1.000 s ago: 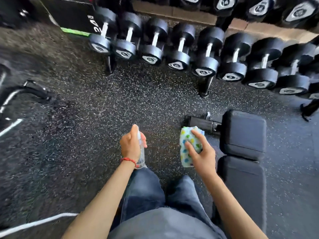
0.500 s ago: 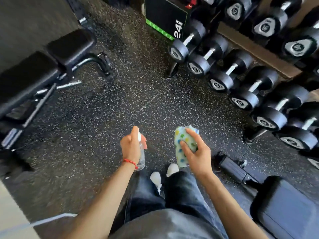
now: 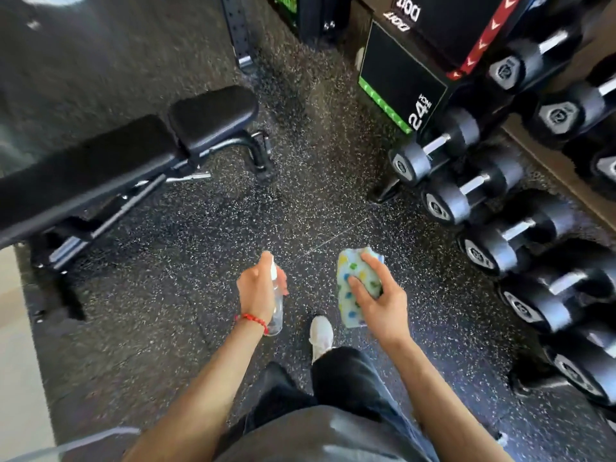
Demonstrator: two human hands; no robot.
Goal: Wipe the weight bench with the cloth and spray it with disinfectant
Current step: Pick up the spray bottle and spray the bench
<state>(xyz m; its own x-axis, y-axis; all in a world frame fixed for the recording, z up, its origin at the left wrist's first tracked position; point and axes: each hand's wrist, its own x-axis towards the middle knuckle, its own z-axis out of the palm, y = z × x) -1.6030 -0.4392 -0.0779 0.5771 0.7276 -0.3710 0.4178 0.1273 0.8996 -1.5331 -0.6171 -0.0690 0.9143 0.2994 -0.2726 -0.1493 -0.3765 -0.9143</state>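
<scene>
On speckled rubber floor [image 3: 206, 295], weight bench [image 3: 100, 168] faces dumbbells [image 3: 466, 195].

Both hands [image 3: 258, 290] [image 3: 380, 303] forward, fingers curled closed.

Both forearms bare, no sleeves in view. Left hand [image 3: 258, 290]: red cord bracelet [image 3: 252, 319] at the wrist. Right hand [image 3: 378, 303]: no band or ring visible. Grey shirt [image 3: 320, 435] at the frame bottom. Dark blue jeans [image 3: 346, 378] below it. One white shoe [image 3: 321, 332] shows, toe forward.
</scene>
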